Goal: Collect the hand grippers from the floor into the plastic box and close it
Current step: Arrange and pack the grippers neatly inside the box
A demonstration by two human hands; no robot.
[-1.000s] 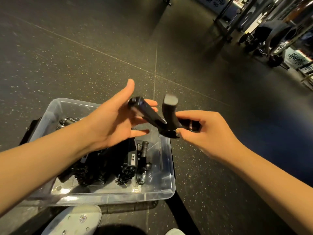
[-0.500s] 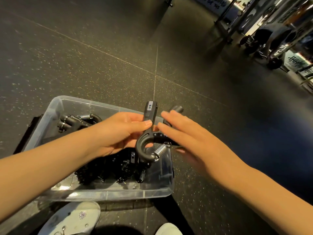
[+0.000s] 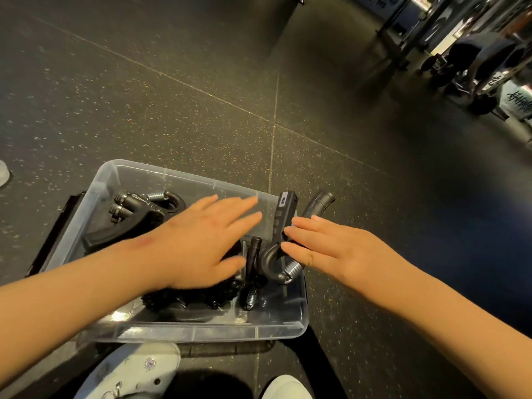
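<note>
Two hands are lying flat, fingers straight, gripping nothing: left hand (image 3: 201,243) hovering over the plastic box (image 3: 201,333), right hand (image 3: 342,253) with fingertips (image 3: 298,236) touching the black hand gripper (image 3: 283,218). I am logging that gripper as leaning in the box's right end, handles poking above the rim; other grippers (image 3: 138,210) are lying inside

Floor (image 3: 172,82): dark rubber gym tiles w/ light speckles; thin seams (image 3: 275,126) cross near centre. Top right: black rack uprights (image 3: 398,18) and a blurred weight machine (image 3: 483,59). White banner (image 3: 518,102) w/ black lettering at right edge. Bright light behind rack, rest of rm dim.
</note>
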